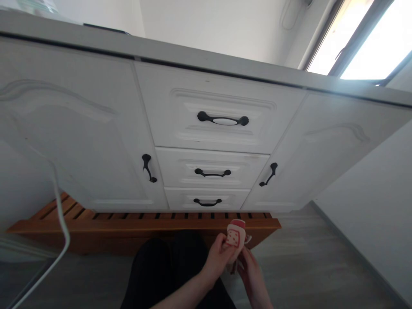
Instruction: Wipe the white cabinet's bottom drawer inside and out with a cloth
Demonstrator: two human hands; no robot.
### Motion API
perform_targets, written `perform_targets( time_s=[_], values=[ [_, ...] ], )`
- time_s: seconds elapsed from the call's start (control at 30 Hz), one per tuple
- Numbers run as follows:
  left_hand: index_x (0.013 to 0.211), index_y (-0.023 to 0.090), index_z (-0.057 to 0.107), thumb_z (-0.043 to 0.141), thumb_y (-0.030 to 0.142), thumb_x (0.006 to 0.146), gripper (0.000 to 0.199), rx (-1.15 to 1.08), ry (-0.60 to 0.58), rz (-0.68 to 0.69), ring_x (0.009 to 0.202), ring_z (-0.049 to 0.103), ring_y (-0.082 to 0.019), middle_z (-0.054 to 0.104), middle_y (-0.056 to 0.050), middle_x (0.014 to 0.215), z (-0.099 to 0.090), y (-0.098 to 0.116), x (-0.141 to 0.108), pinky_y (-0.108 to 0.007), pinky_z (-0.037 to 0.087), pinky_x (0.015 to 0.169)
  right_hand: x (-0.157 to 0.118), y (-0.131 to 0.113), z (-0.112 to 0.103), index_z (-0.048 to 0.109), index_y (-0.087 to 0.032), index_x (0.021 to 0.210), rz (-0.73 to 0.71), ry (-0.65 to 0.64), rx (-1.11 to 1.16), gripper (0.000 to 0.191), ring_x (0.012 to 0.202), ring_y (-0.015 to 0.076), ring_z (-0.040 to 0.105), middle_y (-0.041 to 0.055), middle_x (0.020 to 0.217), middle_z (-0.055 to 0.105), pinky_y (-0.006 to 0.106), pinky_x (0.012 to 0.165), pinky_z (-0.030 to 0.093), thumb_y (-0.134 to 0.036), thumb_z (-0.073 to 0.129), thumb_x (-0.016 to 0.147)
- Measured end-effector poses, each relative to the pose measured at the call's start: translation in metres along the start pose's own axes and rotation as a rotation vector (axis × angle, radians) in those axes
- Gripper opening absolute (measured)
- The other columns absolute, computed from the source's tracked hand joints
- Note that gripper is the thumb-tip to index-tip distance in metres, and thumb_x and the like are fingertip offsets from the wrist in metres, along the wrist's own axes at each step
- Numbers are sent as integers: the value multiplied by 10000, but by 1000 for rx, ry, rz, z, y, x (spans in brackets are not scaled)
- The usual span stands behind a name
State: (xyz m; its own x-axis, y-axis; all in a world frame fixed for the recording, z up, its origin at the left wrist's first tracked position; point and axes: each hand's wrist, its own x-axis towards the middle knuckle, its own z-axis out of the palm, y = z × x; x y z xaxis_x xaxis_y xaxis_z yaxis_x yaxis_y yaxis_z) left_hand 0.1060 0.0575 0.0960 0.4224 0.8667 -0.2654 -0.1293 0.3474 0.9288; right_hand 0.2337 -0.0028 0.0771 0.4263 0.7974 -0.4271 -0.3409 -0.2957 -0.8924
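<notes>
- White cabinet [180, 139] w/ drawers [244, 135] fills most of the bg; window [375, 40] top R.
- L hand [220, 254]: thumb + fingertips pinched together, no gap bar the fabric, on L edge of a red-and-white cloth [236, 237] (poss. a sock, can't be sure).
- R hand [251, 267]: fingers curled in at its lower R side, partly hidden; can't tell how tight.
- Cloth's betw. both hands, upper part just past my fingertips; long axis approx. away from me, red end toward the drawers. L hand's nearer that end, R hand lower down.
- Darker fabric [232, 268] betw. hands; can't tell if same piece.
- My dark trousers [146, 268]: just L of hands.
- Wooden slats [144, 224] just beyond, under cabinet.
- Further out: grey floor [322, 257] R, white cable [61, 214] far L.
</notes>
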Motion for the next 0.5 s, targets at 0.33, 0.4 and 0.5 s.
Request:
perform_targets(
  time_s=[0.33,0.4,0.5],
  values=[
    [1077,159,662,824,272,669,453,-605,-217,-269,829,641,-152,716,-51,1004,-4,38,-10,-282,483,753,-2,-5,-1,679,-207,1005,-96,139,175,650,911,238,700,51,972,757,325,786,555,-589,906,530],
    [1104,160,665,825,283,684,466,-637,-210,-277,849,653,-163,721,-65,1032,-4,38,-11,-293,493,771,-4,-7,-1,684,-198,1094,-38,42,216,703,982,273,704,85,1051,760,359,821,558,-651,854,583],
    [1110,167,656,816,300,698,461,-608,-187,-281,877,657,-168,722,-70,1070,-12,37,-10,-290,487,785,-8,-12,-5,702,-159,1097,42,-114,180,690,948,297,719,119,1017,771,380,817,554,-650,828,629]
  ],
)
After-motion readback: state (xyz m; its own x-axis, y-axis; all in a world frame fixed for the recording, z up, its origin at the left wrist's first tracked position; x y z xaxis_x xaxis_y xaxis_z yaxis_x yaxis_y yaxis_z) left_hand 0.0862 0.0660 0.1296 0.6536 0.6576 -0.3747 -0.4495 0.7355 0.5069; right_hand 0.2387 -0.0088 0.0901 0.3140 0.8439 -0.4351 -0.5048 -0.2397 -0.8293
